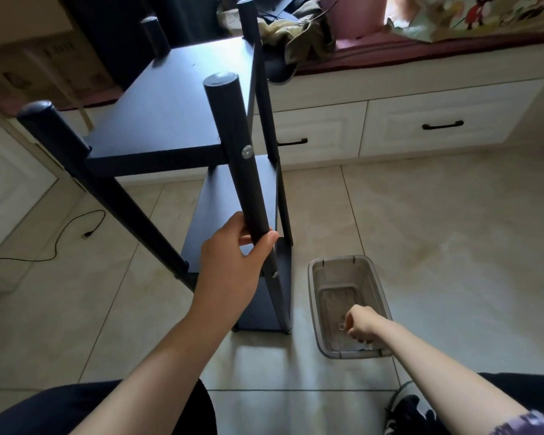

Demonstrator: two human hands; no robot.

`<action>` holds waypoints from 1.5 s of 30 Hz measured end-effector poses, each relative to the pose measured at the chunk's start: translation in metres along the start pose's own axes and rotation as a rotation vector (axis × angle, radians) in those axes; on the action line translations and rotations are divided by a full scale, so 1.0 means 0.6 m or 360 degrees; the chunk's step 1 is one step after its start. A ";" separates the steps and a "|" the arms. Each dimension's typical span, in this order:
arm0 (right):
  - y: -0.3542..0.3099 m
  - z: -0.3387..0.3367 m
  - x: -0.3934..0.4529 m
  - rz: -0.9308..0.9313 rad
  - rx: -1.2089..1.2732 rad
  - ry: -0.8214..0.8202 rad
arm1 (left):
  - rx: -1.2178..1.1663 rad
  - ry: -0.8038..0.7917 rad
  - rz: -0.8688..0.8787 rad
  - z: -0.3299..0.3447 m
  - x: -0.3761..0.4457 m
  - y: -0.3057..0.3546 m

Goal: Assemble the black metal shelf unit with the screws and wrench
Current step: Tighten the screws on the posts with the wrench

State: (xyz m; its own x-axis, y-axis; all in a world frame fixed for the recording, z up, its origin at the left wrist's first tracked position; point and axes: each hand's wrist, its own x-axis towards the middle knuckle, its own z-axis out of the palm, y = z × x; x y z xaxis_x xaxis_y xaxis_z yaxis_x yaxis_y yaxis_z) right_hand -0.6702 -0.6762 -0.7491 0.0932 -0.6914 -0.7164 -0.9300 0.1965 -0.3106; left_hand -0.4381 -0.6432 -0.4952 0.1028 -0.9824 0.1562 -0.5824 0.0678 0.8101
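Left hand (233,255) gripping shelf post (242,171), right hand (360,323) curled, pinching a small ring (341,326) inside clear bin (314,296)

Daylight from the upper right, overexposed there, pale sheen on the floor tiles (421,233), dim left side and dark corners, soft overall focus, strong wide-angle bending at the edges
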 end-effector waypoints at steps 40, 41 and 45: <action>0.023 0.016 0.109 -0.0384 -0.0754 0.0009 | -0.0054 0.0062 0.0121 0.008 0.001 0.007; 0.014 0.000 0.104 -0.0386 -0.0711 0.0031 | -0.0049 0.0063 0.0120 0.008 0.001 0.006; -0.030 -0.065 0.078 -0.0480 -0.0617 0.0106 | -0.0058 0.0015 0.0088 0.008 0.004 0.004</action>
State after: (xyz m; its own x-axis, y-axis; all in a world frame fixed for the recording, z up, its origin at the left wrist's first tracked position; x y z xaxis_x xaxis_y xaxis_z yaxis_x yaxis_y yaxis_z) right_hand -0.6627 -0.7391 -0.7527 0.3672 -0.7231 -0.5850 -0.9302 -0.2836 -0.2332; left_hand -0.4433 -0.6464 -0.4957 0.0790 -0.9752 0.2065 -0.5579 0.1284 0.8199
